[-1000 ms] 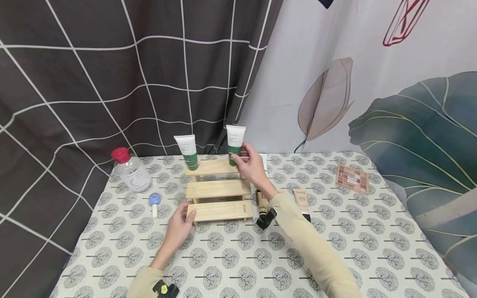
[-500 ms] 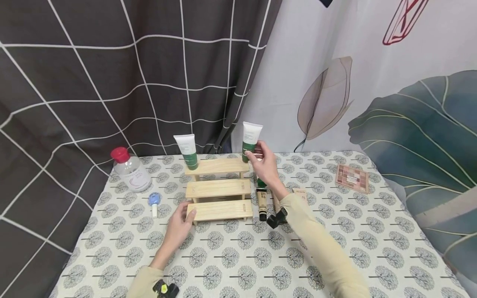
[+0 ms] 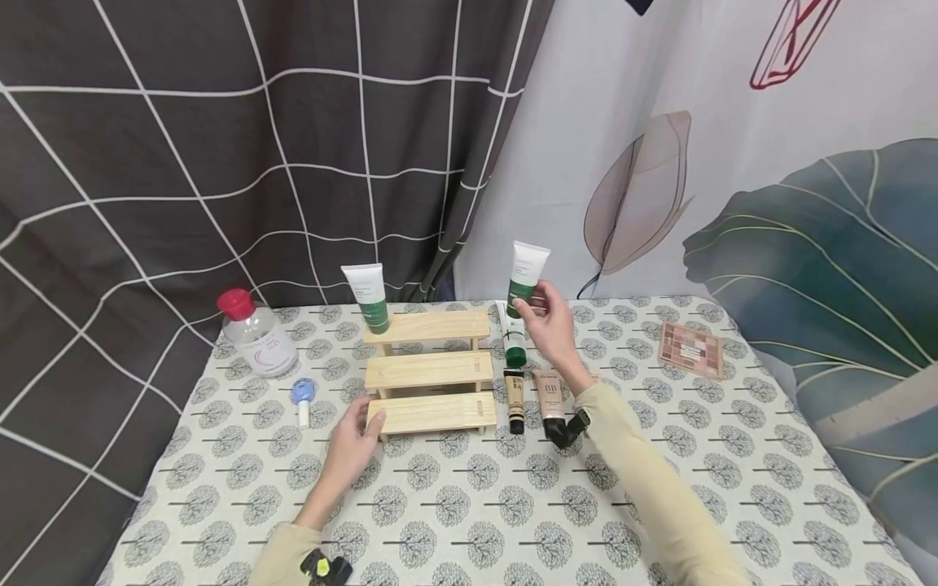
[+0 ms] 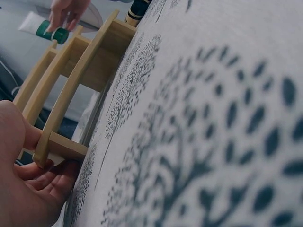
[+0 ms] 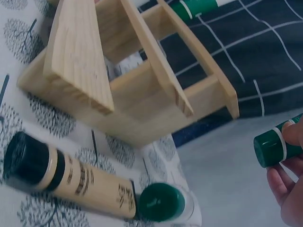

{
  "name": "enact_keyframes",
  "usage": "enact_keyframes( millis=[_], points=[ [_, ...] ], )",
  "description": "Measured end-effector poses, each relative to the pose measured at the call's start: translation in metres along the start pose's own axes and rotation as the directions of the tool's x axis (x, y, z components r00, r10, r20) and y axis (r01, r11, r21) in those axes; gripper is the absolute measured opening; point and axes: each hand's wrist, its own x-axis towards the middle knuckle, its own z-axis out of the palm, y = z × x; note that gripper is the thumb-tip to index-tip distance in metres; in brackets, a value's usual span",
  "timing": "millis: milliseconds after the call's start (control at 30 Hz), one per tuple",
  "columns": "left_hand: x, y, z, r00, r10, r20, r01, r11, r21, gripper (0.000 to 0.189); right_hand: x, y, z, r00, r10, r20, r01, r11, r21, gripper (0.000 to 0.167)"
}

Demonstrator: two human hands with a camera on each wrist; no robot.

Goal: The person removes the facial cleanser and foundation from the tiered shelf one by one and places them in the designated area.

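Observation:
My right hand (image 3: 551, 327) holds a white and green squeeze tube (image 3: 528, 273) by its green lower part, cap down, to the right of a three-tier wooden display stand (image 3: 431, 371). In the right wrist view, the tube's green cap (image 5: 271, 149) hangs in the air beyond the stand's side. My left hand (image 3: 352, 443) grips the left end of the lowest tier, thumb on top and fingers under it in the left wrist view. A matching white and green tube (image 3: 368, 297) stands upright on the left end of the top tier.
Right of the stand lie another white and green tube (image 3: 515, 346), a gold tube with black cap (image 3: 515, 400) and a beige BB cream tube (image 3: 550, 395). A palette (image 3: 692, 351) lies far right. A red-capped bottle (image 3: 260, 335) and blue-topped small item (image 3: 304, 400) are left.
My right hand has lifted the tube off the right end of the top tier and carried it rightward, past the stand. My left hand stays on the lowest tier.

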Motion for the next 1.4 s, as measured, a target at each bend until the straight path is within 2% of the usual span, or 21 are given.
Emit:
enact_keyframes(
  millis=[200,500,733,867,1033,1233,1400],
  points=[
    [0.000,0.000,0.001,1.000,0.004,-0.005,-0.004,1.000,0.000,0.043,-0.002,0.007,-0.013,0.992,0.127,-0.010,-0.128,0.992,-0.017,0.043],
    [0.000,0.000,0.001,1.000,0.002,-0.002,-0.002,1.000,-0.007,0.044,-0.004,0.019,-0.027,0.975,0.222,-0.024,-0.223,0.974,-0.050,0.043],
    [0.000,0.000,0.001,1.000,0.000,-0.005,0.000,1.000,-0.010,0.045,-0.006,0.039,-0.035,0.969,0.241,-0.051,-0.245,0.964,-0.102,0.045],
    [0.000,-0.001,0.001,1.000,0.000,-0.004,0.000,1.000,-0.015,0.045,-0.006,0.051,-0.038,0.959,0.280,-0.052,-0.284,0.951,-0.119,0.047],
    [0.000,-0.002,0.001,1.000,-0.003,-0.002,0.003,1.000,-0.016,0.044,-0.008,0.061,-0.040,0.943,0.330,-0.044,-0.333,0.929,-0.159,0.050],
    [0.000,-0.001,0.001,1.000,-0.005,-0.001,0.005,1.000,-0.014,0.044,-0.007,0.070,-0.038,0.935,0.353,-0.037,-0.351,0.904,-0.244,0.052],
    [0.001,-0.001,0.001,1.000,-0.005,0.003,0.005,1.000,-0.019,0.045,-0.007,0.075,-0.037,0.926,0.378,-0.003,-0.358,0.874,-0.330,0.059]
  ],
)
